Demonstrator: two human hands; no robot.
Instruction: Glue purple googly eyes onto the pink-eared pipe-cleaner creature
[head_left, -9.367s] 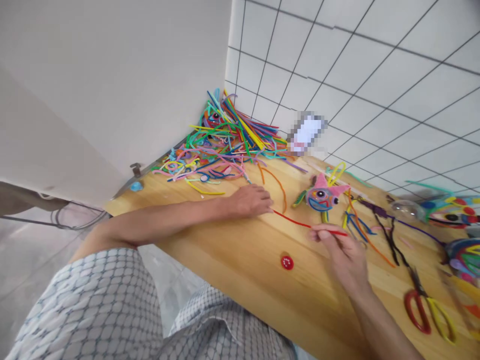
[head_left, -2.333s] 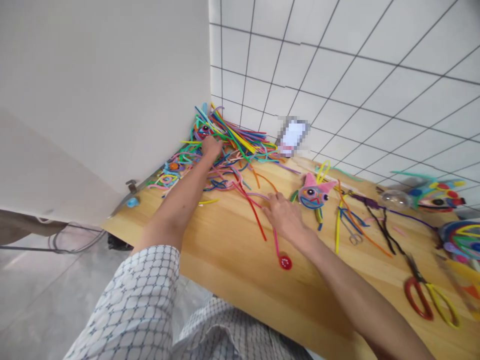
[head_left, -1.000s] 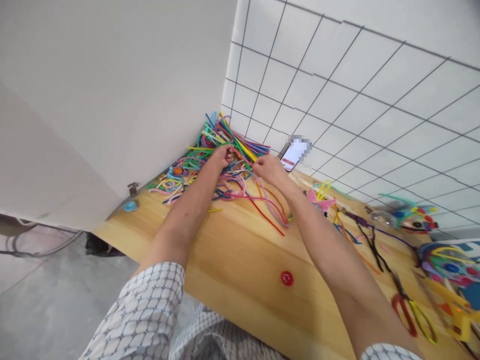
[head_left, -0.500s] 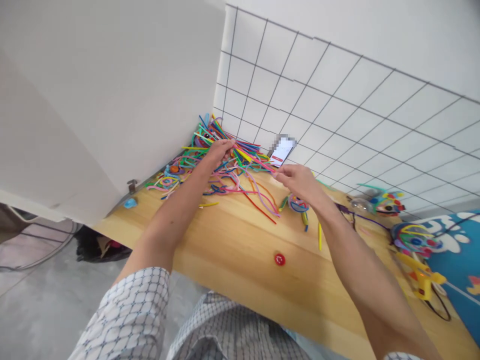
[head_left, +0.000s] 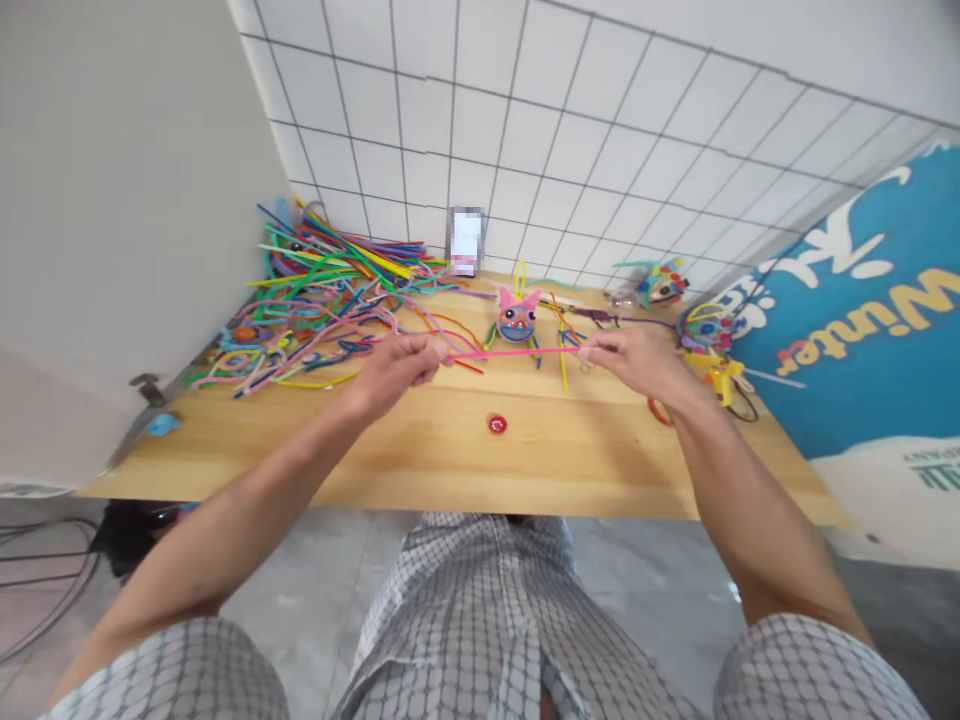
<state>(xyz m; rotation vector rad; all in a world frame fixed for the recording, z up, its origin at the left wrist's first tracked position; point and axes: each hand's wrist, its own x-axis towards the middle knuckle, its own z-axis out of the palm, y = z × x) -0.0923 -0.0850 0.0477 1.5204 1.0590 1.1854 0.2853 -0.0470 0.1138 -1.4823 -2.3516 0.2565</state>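
A bright pink pipe cleaner [head_left: 514,352] stretches almost straight between my two hands, above the wooden table [head_left: 420,460]. My left hand [head_left: 409,365] is closed on one end of it, and my right hand [head_left: 619,355] pinches the other. Just behind the strand sits a small figure [head_left: 517,317] with pink ears, round eyes and a yellow loop on top. Closer to me, on the tabletop, lies a red round piece [head_left: 497,425] with pale dots.
A tangled heap of coloured pipe cleaners [head_left: 337,270] fills the back left. A phone [head_left: 466,240] leans on the wire grid. To the right are more decorated figures [head_left: 665,285], a yellow glue gun [head_left: 721,380] and an orange ring [head_left: 660,411]. A light blue piece [head_left: 164,424] lies far left.
Both hands have come away from the heap, toward me, with the pink pipe cleaner now stretched between them. My view has turned to the right, bringing the pink-eared figure into sight.
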